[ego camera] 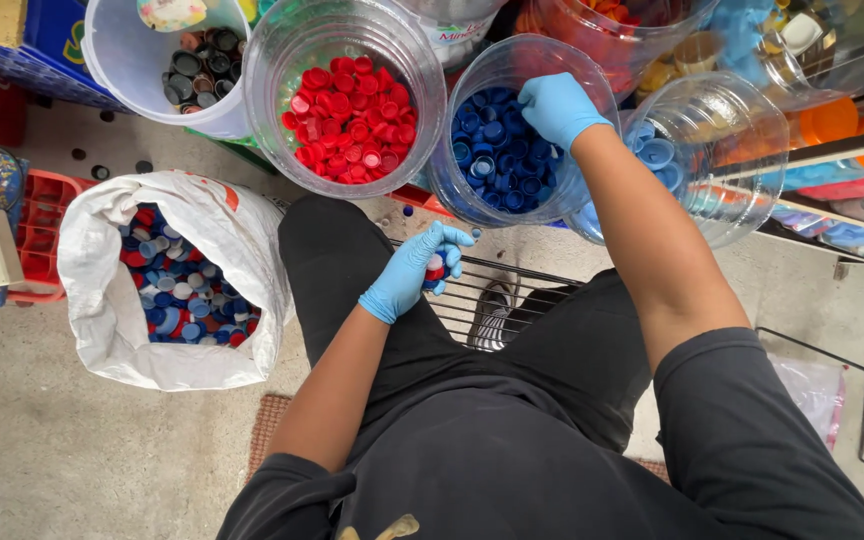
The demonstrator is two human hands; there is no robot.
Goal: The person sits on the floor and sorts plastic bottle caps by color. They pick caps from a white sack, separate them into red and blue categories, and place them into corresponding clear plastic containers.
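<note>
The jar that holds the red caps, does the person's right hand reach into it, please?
No, the right hand is over the jar of dark blue caps, beside the jar of red caps.

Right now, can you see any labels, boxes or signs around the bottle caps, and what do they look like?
Blue carton: top left corner, boxy, blue with a bit of green and yellow print.
Label: on a clear container at the top middle, white with red print.
White sack: left, holding mixed caps, with an orange-red printed mark near its rim.
</note>
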